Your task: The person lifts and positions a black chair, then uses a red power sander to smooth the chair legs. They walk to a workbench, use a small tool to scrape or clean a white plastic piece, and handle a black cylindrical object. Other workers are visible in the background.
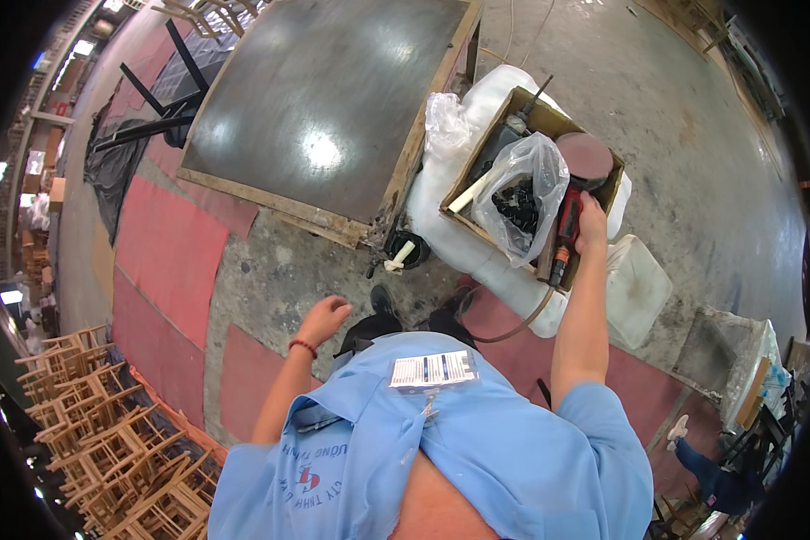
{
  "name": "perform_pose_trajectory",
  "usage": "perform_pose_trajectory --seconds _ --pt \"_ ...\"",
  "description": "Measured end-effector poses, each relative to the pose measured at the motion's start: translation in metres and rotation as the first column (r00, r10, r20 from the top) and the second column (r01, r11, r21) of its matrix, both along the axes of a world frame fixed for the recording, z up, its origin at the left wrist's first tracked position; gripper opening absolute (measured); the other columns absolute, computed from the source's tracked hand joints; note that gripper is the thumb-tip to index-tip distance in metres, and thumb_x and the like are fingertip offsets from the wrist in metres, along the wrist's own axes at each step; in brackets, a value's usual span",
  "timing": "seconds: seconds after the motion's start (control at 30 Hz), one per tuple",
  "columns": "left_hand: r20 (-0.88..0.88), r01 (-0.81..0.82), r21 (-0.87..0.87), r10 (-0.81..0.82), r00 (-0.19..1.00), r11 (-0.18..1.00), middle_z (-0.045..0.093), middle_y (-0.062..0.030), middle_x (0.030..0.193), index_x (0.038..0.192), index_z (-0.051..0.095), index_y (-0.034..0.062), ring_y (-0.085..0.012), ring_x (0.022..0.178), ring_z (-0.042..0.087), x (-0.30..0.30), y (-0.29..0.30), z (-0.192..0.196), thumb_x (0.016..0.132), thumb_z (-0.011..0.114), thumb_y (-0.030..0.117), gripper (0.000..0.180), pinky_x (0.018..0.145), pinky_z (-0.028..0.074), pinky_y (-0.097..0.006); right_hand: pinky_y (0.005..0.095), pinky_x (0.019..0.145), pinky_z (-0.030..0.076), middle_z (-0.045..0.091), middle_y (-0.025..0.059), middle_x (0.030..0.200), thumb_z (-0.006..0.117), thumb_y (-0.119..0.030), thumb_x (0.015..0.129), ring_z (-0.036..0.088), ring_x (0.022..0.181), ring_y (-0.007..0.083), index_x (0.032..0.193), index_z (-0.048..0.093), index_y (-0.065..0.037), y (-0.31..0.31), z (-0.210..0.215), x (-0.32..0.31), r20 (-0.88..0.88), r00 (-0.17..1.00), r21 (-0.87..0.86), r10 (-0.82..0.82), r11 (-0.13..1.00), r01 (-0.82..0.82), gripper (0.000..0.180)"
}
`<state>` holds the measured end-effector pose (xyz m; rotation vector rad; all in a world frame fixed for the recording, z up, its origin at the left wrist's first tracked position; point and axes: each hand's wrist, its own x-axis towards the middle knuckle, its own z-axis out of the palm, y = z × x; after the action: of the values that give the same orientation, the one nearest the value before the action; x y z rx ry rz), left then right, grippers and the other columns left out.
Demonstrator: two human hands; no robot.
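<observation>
My right hand (591,225) is closed round the red and black body of a sander (567,227) in an open box (616,184) on the right. The sander's round reddish-brown disc (585,158) faces up at the box's far corner. Beside the tool, a clear plastic bag (549,160) holds small black pieces. A grey and black power tool (511,131) with a long bit and a white stick (468,194) lie in the same box. My left hand (324,319), with a red bracelet at the wrist, hangs with loosely bent fingers and holds nothing.
A dark-topped table (315,117) with wooden edges stands ahead. White wrapped bundles (436,216) lie under and around the box. A hose (522,328) runs from the sander toward my legs. Stacked wooden frames (108,432) stand left; another person (720,477) is at lower right.
</observation>
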<state>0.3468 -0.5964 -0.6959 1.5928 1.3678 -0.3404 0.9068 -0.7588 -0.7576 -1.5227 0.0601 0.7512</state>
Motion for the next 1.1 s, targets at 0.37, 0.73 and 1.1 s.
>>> perform_pose_trajectory --seconds 0.37,0.73,1.1 --pt "0.138 0.025 0.051 -0.032 0.990 0.998 0.069 -0.0205 0.115 0.122 0.062 -0.0027 -0.0309 0.105 0.068 0.041 0.009 -0.053 0.092 0.066 0.035 0.049 0.092 0.052 -0.038 0.0338 0.102 0.045 0.056 0.0214 0.137 0.059 -0.011 0.095 0.058 0.122 0.0257 0.142 0.045 0.008 -0.015 0.068 -0.087 0.583 0.806 -0.235 0.101 0.971 0.048 0.053" --pt "0.294 -0.262 0.054 0.235 0.926 0.964 0.066 -0.0291 0.114 0.125 0.047 -0.0068 -0.0430 0.105 0.065 0.118 0.001 -0.114 0.078 0.079 0.042 0.075 0.091 0.051 -0.046 0.0305 0.092 0.050 0.067 0.0123 0.115 0.058 -0.003 0.093 0.063 0.108 0.0185 0.124 0.062 0.002 -0.019 0.101 -0.294 0.702 0.645 -0.328 0.301 0.941 -0.083 0.032" --pt "0.447 -0.087 -0.736 0.578 0.683 0.672 0.064 -0.0035 0.092 0.109 0.059 0.0072 -0.0140 0.078 0.064 0.059 0.021 -0.079 0.102 0.055 0.028 0.023 0.065 0.050 -0.028 0.0267 0.078 0.053 0.070 0.0066 0.108 0.062 -0.019 0.098 0.065 0.092 0.0119 0.121 0.066 0.001 -0.006 0.087 -0.441 0.086 0.959 -0.325 0.269 0.918 -0.228 0.031"
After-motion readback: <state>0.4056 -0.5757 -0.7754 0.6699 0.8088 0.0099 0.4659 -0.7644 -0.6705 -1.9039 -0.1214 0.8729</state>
